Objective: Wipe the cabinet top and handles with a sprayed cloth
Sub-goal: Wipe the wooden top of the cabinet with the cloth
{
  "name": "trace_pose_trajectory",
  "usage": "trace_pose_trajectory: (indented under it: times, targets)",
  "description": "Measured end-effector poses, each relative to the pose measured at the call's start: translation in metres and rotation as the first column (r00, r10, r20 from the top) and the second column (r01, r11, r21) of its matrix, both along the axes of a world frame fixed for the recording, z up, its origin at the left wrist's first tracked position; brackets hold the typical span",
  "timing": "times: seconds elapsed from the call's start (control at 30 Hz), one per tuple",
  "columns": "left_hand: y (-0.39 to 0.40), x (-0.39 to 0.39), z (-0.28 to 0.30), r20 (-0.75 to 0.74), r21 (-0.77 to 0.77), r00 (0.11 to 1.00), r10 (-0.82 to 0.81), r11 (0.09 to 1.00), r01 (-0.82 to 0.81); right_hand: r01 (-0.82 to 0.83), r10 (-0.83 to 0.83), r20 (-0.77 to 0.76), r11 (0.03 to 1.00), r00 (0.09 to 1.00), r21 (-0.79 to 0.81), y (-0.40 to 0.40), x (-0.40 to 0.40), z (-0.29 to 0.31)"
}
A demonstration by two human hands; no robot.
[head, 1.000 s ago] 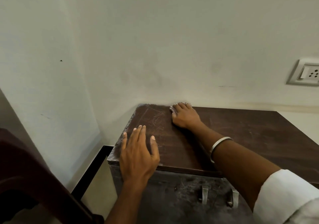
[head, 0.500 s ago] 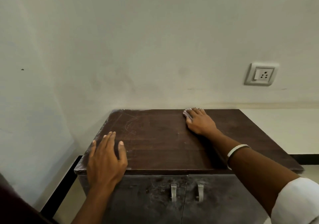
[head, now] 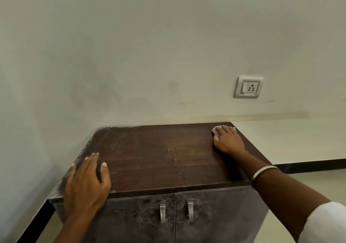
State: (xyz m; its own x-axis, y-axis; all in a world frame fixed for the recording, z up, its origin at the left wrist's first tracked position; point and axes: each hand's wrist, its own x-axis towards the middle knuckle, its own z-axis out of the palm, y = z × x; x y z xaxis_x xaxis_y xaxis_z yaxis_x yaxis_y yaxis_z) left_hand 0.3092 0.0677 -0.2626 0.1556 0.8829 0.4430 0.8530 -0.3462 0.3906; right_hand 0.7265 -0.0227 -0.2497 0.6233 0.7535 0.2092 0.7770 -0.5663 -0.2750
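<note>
Right hand (head: 227, 141) presses flat fingers on the small checked cloth (head: 215, 131) at the dark brown wooden cabinet top's (head: 159, 154) far right corner. Left hand (head: 85, 183) lies open near the front left edge. Cloth looks soft and limp, so I'd bunch it under the palm.

The cloth (head: 217, 131) has been carried by the right hand (head: 227, 140) along the back edge of the cabinet top (head: 159, 154), from near the back left corner a second ago, past the middle half a second ago, to the back right corner now. The right arm is stretched further to the right. The view has been turned rightward, so the wall socket (head: 248, 87) is seen nearer the middle.
</note>
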Motion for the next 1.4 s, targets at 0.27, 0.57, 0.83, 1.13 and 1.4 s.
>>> trace_pose_trajectory:
  times: [0.27,0.57,0.83,1.13,1.4]
  targets:
    - [-0.002,0.0,0.002,0.006,0.001,1.0,-0.015,1.0,0.015,-0.2,0.2,0.019,0.979,0.98,0.027,0.028,-0.085,-0.002]
    - [-0.002,-0.001,0.0,0.005,-0.001,1.0,-0.02,1.0,0.02,-0.424,0.424,0.025,0.903,0.906,0.062,0.056,-0.203,-0.009]
    - [0.001,-0.001,-0.002,0.019,0.005,1.0,-0.012,1.0,0.012,-0.44,0.441,0.002,0.897,0.898,0.045,0.033,-0.192,-0.007]
    - [0.011,-0.003,-0.01,-0.036,0.004,0.999,-0.02,1.0,0.02,-0.202,0.199,0.043,0.978,0.979,0.061,-0.05,-0.106,-0.01]
    - [0.01,-0.003,-0.008,-0.027,-0.014,1.0,-0.015,1.0,0.015,0.017,-0.019,0.036,0.998,0.999,0.064,-0.119,-0.054,-0.005]
